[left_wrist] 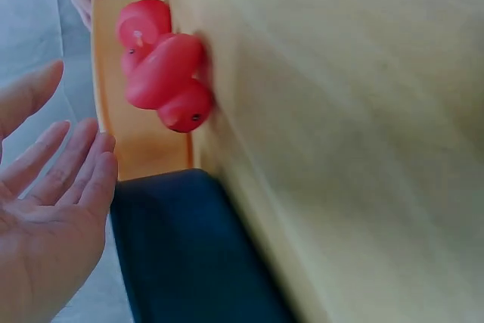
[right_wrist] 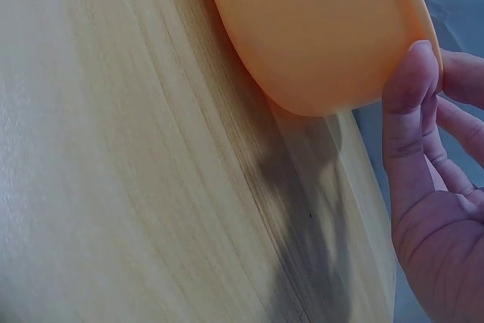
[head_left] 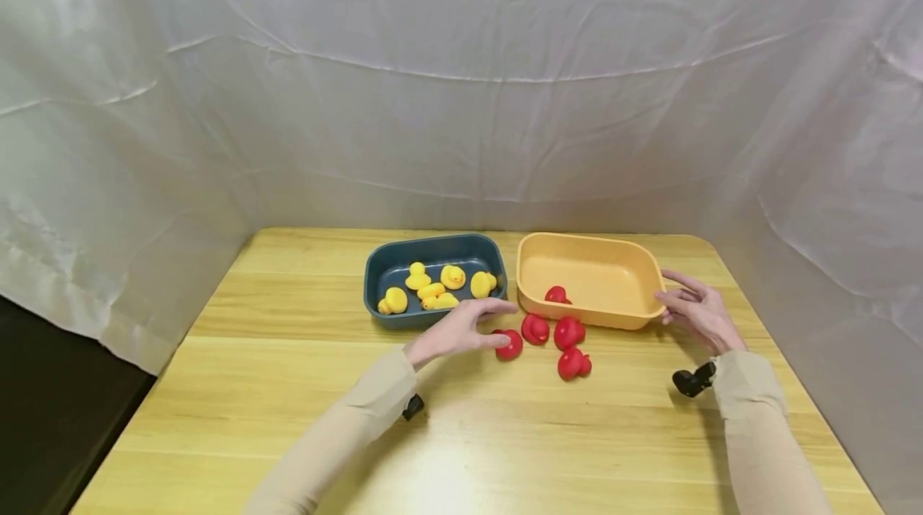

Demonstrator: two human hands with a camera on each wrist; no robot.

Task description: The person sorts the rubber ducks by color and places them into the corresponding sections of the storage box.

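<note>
My right hand (head_left: 695, 313) pinches the right end of an orange bin (head_left: 627, 319), with the thumb (right_wrist: 412, 85) against its wall near the rim. A single red rubber duck (head_left: 556, 295) sits inside that bin, by its near wall. My left hand (head_left: 457, 329) reaches over the table with fingers spread and nothing between them. Its thumb overlaps a red rubber duck (head_left: 510, 345) in the head view. Several more red ducks (head_left: 574, 364) lie in front of the orange bin; in the left wrist view red ducks (left_wrist: 162, 69) cluster beyond the fingertips.
A dark blue bin (head_left: 375, 308) stands left of the orange one and holds several yellow rubber ducks (head_left: 453, 277). Both bins are toward the far edge of the wooden table (head_left: 288, 387). Pale sheeting (head_left: 461, 122) hangs behind and at the sides.
</note>
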